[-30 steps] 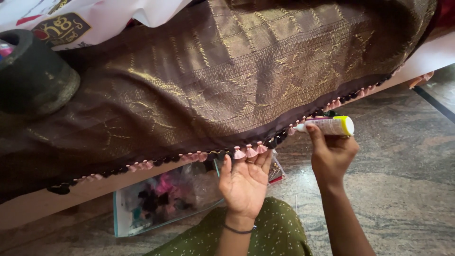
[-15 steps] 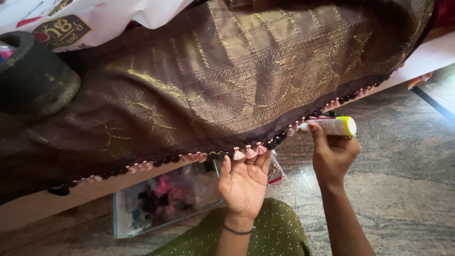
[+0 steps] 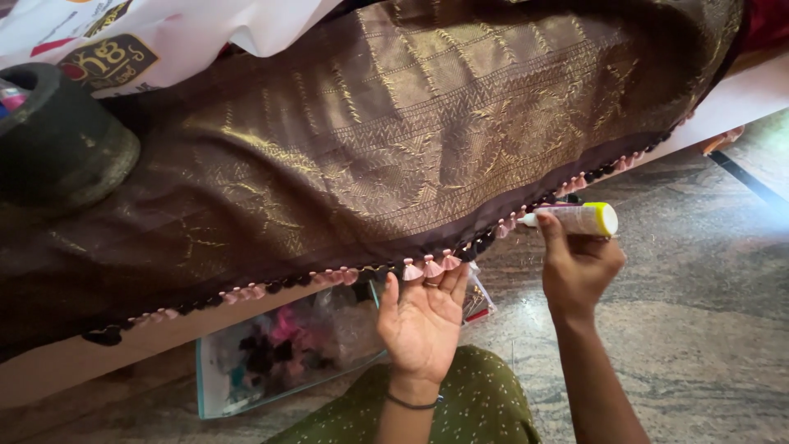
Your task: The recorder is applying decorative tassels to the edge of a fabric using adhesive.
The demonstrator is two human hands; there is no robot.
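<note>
left hand (image 3: 422, 321): palm up, fingers spread, tips touching pink tassels (image 3: 427, 267) on sari (image 3: 370, 156) edge | right hand (image 3: 575, 267): fingers clamped round glue tube (image 3: 575, 219), nozzle at tassels just left of fingertips | bag (image 3: 279, 345): below left hand

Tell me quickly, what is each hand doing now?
Left hand: open, palm up, fingertips under the pink tassels on the fabric edge.
Right hand: closed around a small white tube with a yellow cap.
</note>
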